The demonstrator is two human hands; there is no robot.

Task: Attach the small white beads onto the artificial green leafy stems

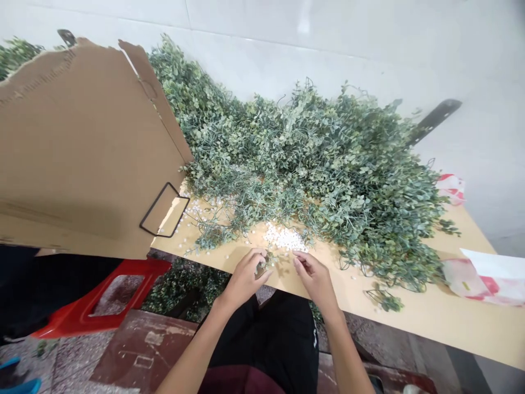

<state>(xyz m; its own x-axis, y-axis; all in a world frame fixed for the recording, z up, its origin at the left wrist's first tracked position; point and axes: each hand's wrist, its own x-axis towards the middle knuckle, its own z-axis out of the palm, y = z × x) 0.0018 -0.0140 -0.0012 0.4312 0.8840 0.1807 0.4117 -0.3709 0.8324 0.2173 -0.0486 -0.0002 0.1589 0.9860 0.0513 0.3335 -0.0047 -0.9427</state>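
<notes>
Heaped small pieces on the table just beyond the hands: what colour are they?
White; the pieces show best in the head view.

The foliage [295,145] is green, the bits [285,237] white

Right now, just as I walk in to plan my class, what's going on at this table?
A seated person holds a small leafy sprig in the left hand, over the front of the table. The right hand is near the little pile of white pieces; whether its grip holds one is too small to tell. Behind lies a long heap of greenery, with a big cardboard sheet to the left.
</notes>
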